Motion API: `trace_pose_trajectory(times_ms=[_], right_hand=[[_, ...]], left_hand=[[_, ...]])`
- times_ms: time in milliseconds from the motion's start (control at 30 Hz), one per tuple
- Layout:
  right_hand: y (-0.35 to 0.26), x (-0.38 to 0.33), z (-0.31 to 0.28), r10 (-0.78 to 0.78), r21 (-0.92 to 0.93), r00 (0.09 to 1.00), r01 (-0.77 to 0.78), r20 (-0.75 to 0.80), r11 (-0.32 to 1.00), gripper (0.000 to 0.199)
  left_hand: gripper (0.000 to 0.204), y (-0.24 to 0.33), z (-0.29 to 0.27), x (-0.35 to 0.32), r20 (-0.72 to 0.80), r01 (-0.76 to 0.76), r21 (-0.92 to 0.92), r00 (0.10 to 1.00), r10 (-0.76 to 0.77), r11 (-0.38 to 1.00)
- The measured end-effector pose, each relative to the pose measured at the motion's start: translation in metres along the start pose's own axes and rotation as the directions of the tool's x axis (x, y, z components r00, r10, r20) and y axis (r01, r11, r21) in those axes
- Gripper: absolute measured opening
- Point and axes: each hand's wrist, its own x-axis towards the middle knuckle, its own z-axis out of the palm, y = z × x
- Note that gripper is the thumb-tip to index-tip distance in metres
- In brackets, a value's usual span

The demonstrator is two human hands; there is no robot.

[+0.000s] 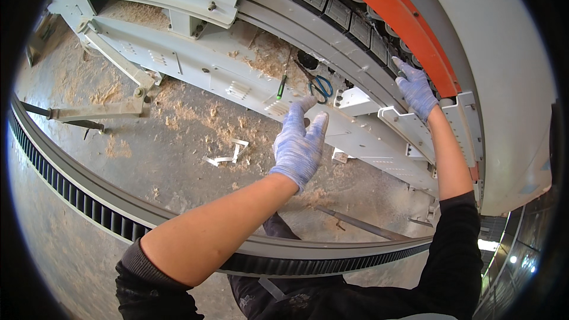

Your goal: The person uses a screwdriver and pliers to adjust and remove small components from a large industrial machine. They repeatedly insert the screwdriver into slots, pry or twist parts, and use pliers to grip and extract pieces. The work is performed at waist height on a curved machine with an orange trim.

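Note:
My left hand (pixel 298 145), in a pale blue-violet knit glove, hovers in front of the machine's white base beam (pixel 219 80). Its fingers are apart and nothing is in them. Just beyond the fingertips, a pair of scissors (pixel 320 88) with blue handles and a screwdriver (pixel 281 86) with a green handle lie on the machine's ledge. On the right, my right hand (pixel 418 92), in a matching glove, reaches to the chain track (pixel 360 28) of dark pads, beside the orange-red guard (pixel 409 18). Its fingers are stretched out, and I see nothing held; the palm side is hidden.
A grey rail with a black ribbed strip (pixel 127 225) curves between my body and the machine. Wood shavings and white strips (pixel 231 153) litter the floor. A jointed metal arm (pixel 112 106) sticks out at left, and a metal bar (pixel 361 223) lies low at right.

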Motion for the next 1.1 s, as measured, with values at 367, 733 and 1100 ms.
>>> trace_pose_trajectory(times_ms=[367, 733, 1100], right_hand=[[0.011, -0.005, 0.017, 0.147, 0.298, 0.984, -0.111, -0.099, 0.948, 0.052], [-0.01, 0.011, 0.0, 0.096, 0.086, 0.995, -0.099, 0.037, 0.991, 0.054], [-0.03, 0.016, -0.015, 0.125, 0.126, 0.986, -0.138, 0.11, 0.982, 0.055]], left_hand=[[0.04, 0.007, -0.003, -0.001, 0.017, 0.007, 0.042, 1.0, -0.008, 0.999], [0.043, 0.016, -0.007, -0.002, 0.05, 0.042, 0.043, 0.998, -0.044, 0.998], [0.039, 0.005, 0.001, -0.002, 0.03, 0.012, 0.044, 0.999, -0.014, 0.999]])
